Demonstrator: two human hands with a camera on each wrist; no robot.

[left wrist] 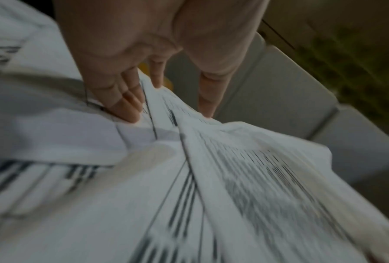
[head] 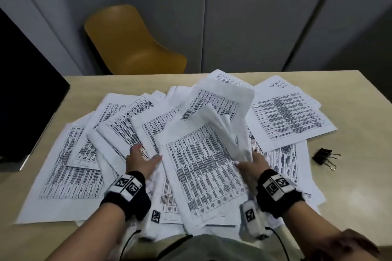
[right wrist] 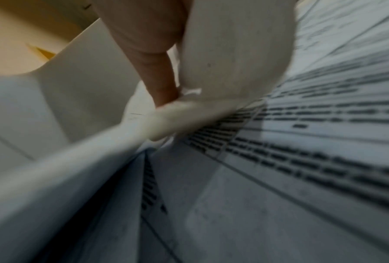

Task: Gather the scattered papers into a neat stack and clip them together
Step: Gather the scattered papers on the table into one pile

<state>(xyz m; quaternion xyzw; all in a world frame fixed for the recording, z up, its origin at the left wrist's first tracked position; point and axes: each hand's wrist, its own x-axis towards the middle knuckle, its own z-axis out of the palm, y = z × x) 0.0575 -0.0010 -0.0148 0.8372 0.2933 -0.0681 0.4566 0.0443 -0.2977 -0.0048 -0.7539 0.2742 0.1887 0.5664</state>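
Both hands clasp the lifted sheaf [head: 203,167]: right hand [head: 252,167] pinching its edge, left hand [head: 142,161] flat-fingered steadying its other side. Loose papers [head: 70,176] fan beneath; binder clip [head: 324,157] waits just right.

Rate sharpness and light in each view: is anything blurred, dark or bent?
Head view: evenly lit, papers fairly sharp, table edges bowed by the wide lens. Left wrist view: dim, print streaked by motion, fingers soft. Right wrist view: darkest, smeared near the lens.
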